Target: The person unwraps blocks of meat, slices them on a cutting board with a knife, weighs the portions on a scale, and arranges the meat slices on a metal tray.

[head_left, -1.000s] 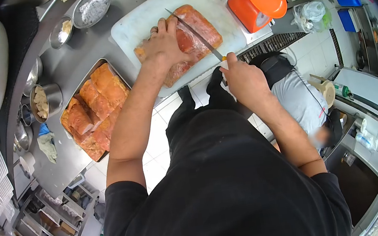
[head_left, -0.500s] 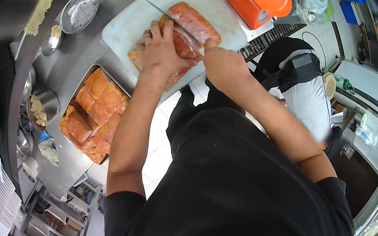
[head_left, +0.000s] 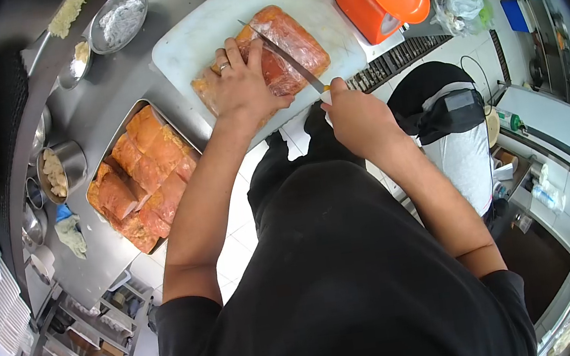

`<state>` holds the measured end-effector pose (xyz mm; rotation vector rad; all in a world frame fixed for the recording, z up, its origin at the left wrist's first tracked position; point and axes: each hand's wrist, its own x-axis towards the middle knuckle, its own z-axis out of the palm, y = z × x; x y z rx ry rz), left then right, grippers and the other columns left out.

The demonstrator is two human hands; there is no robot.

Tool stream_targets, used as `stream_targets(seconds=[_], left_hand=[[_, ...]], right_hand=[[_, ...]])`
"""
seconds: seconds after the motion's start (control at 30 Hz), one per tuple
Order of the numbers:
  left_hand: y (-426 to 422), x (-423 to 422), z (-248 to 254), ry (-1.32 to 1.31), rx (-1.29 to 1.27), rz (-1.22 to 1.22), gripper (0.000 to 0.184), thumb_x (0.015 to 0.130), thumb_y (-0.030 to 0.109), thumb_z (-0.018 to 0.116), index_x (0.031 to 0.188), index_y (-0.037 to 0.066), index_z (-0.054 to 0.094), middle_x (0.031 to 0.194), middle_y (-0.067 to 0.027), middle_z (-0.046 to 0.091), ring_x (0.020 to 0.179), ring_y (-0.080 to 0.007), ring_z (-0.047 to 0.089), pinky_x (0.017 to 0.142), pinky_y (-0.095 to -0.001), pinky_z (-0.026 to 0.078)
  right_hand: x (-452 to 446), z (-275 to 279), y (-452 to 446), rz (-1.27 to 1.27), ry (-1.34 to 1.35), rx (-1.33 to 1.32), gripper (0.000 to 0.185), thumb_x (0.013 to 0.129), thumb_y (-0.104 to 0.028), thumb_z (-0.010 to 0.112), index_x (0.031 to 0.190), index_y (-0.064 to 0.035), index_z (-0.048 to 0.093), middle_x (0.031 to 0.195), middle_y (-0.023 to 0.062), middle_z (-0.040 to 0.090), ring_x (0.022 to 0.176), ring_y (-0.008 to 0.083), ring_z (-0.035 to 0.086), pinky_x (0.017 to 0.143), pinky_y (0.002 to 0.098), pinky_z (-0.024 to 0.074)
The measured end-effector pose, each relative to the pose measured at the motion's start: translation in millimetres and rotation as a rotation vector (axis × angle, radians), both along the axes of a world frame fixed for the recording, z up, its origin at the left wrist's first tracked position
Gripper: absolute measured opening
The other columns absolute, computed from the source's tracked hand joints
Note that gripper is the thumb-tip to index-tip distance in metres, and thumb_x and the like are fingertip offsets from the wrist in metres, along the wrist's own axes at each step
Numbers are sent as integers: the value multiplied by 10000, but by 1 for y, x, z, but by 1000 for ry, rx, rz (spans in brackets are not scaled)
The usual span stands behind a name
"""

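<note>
Evidently, from the head view, a glossy orange-red slab (head_left: pixel 303 39) lies toward the near edge of a white rectangular plastic board (head_left: pixel 186 54) on the stainless-steel counter (head_left: pixel 101 94). The left hand (head_left: pixel 242 86) rests palm down on the slab's left part, fingers spread, pressing rather than gripping. The right hand (head_left: pixel 356 114) is closed around the handle of a long steel knife (head_left: pixel 291 62), whose blade crosses the slab, its tip past the far side and its handle at the board's near edge. Along the counter's near edge, left of the board, a metal tray (head_left: pixel 165 116) holds orange blocks (head_left: pixel 143 168) that look already cut apart. No gap shows beside the blade, so this cut seems unfinished; its depth I cannot tell.
</note>
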<state>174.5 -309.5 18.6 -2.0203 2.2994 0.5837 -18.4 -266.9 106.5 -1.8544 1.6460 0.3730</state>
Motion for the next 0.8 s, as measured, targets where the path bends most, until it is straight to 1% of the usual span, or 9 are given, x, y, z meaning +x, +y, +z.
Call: stream_targets(seconds=[0.07, 0.17, 0.27, 0.37, 0.47, 0.6, 0.7, 0.73, 0.8], left_hand=[[0, 1, -5, -1, -64, -21, 1244, 551, 563, 949, 1555, 156, 338, 1547, -213, 308, 1443, -434, 326, 1124, -607, 349], [-1, 1, -7, -4, -81, -31, 1242, 542, 569, 948, 1549, 160, 347, 1529, -209, 328, 1418, -423, 355, 1103, -605, 361], [-4, 0, 1, -30, -32, -34, 1235, 539, 564, 946, 1545, 166, 350, 1509, -205, 346, 1394, -419, 378, 1086, -610, 368], [-3, -1, -3, -16, -22, -12, 1241, 546, 575, 939, 1557, 181, 336, 1546, -213, 319, 1433, -424, 346, 1101, -620, 352], [5, -8, -1, -36, -76, 36, 1252, 556, 585, 933, 1573, 191, 316, 1593, -227, 281, 1477, -433, 304, 1129, -626, 321], [4, -5, 2, -26, -18, 24, 1263, 567, 603, 922, 1587, 194, 301, 1623, -240, 252, 1508, -436, 264, 1154, -626, 289], [7, -6, -3, -20, -30, -1, 1258, 571, 605, 919, 1587, 192, 303, 1612, -243, 267, 1501, -435, 275, 1148, -623, 298], [6, -4, -2, -46, -43, -9, 1254, 572, 607, 918, 1585, 191, 307, 1609, -244, 271, 1498, -435, 280, 1142, -623, 306], [4, -6, -5, -57, -53, -20, 1247, 573, 610, 917, 1582, 189, 317, 1603, -246, 277, 1490, -434, 290, 1134, -621, 316]], right_hand=[[4, 1, 0, -27, 24, 59, 287, 1062, -207, 504, 1160, 63, 499, 971, 267, 734, 907, 425, 733, 810, 496, 575], [3, -33, 0, 8, 3, -57, 336, 1058, -239, 518, 1170, 75, 482, 860, 242, 720, 820, 426, 726, 734, 510, 579], [13, -58, -10, 11, 31, -91, 328, 1050, -230, 526, 1168, 74, 489, 866, 238, 724, 840, 419, 735, 747, 500, 588], [20, -72, -20, 48, 79, -111, 289, 981, -103, 561, 1195, 81, 499, 964, 240, 747, 897, 388, 756, 780, 449, 608], [18, -64, -14, 29, 41, -169, 310, 1046, -219, 529, 1162, 67, 495, 907, 253, 732, 867, 420, 739, 776, 503, 587], [3, -17, 18, 38, 101, -109, 277, 1049, -221, 533, 1116, 46, 495, 878, 227, 733, 819, 408, 739, 735, 483, 592], [-8, -23, 37, -2, 115, -71, 276, 1050, -226, 541, 1108, 39, 494, 860, 217, 732, 805, 398, 740, 720, 477, 594], [-3, -26, 35, -11, 135, -85, 273, 1046, -226, 551, 1100, 35, 493, 844, 216, 731, 807, 394, 742, 725, 481, 595], [1, -31, 27, -30, 125, -21, 191, 1001, -110, 535, 1115, 39, 496, 911, 234, 744, 874, 386, 755, 767, 464, 606]])
